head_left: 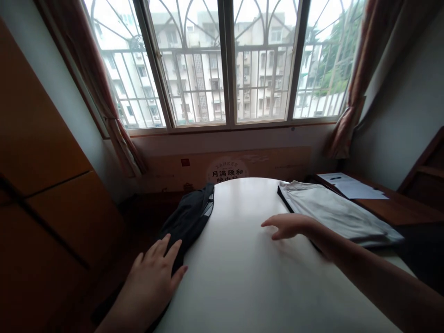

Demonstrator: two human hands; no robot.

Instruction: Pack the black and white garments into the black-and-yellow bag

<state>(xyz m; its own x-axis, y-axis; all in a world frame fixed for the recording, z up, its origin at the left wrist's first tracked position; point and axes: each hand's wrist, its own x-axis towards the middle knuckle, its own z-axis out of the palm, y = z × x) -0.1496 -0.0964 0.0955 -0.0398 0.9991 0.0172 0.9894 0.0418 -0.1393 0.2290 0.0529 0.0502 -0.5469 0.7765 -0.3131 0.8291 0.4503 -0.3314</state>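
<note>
Rumpled black cloth (190,210); left hand (154,268) spread over it; right hand (286,225) spread near creased whitish cloth (333,208).

On table (229,273): garment (194,208) left, cloth (336,208) right.

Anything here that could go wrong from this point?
1. The dark garment lies along the left edge of the white table and appears to hang over it, so it could slide off if the left hand knocks it.
2. The right hand is up beside the light garment, with the forearm crossing its near side in view; a sideways sweep might catch and rumple it.
</note>
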